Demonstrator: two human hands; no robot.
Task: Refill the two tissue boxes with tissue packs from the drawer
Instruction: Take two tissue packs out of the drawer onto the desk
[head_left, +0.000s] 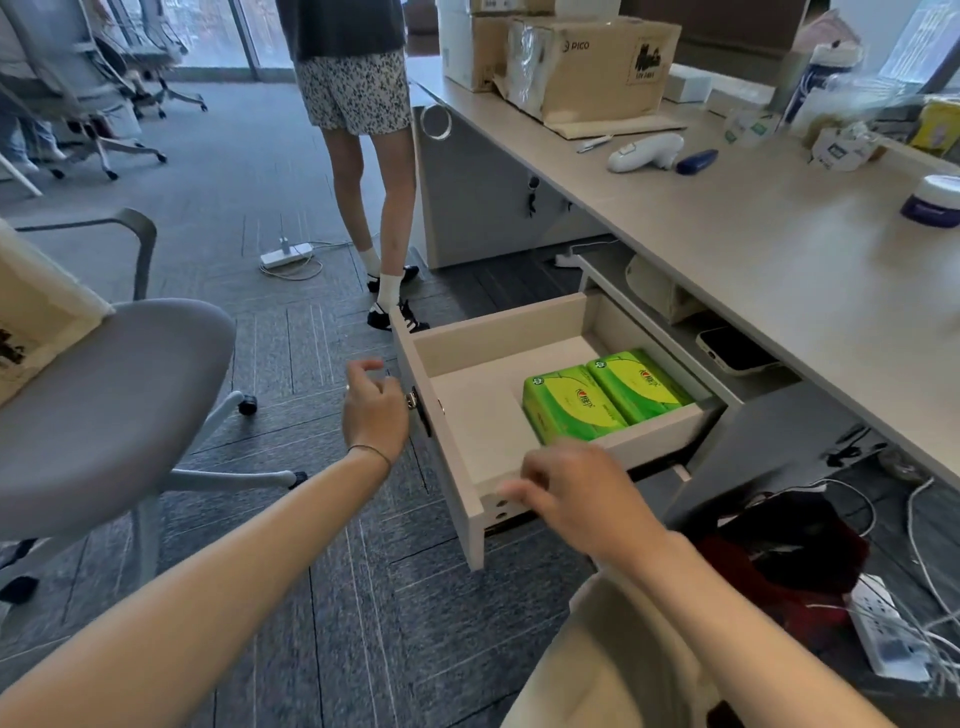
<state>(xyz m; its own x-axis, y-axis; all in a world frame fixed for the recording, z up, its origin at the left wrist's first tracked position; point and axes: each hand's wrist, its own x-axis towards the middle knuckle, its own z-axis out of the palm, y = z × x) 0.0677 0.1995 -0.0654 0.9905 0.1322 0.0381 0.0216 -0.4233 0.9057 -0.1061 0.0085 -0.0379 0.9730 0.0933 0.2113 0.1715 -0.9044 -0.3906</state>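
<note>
A pale wooden drawer (483, 338) stands pulled out from under the desk. Two green and yellow tissue packs lie side by side in its right part, the nearer one (569, 405) and the farther one (641, 382). My left hand (375, 410) hovers just left of the drawer front by its lock, fingers loosely curled and holding nothing. Over the drawer's near side wall, my right hand (576, 493) has its fingers apart and is empty, just short of the nearer pack. No tissue box shows clearly.
A person (363, 130) stands on the carpet beyond the drawer. A grey office chair (104, 395) is at my left. The desk (779, 249) carries cardboard boxes (597, 62), a white controller (647, 150) and clutter. Cables and a power strip (883, 629) lie on the floor at right.
</note>
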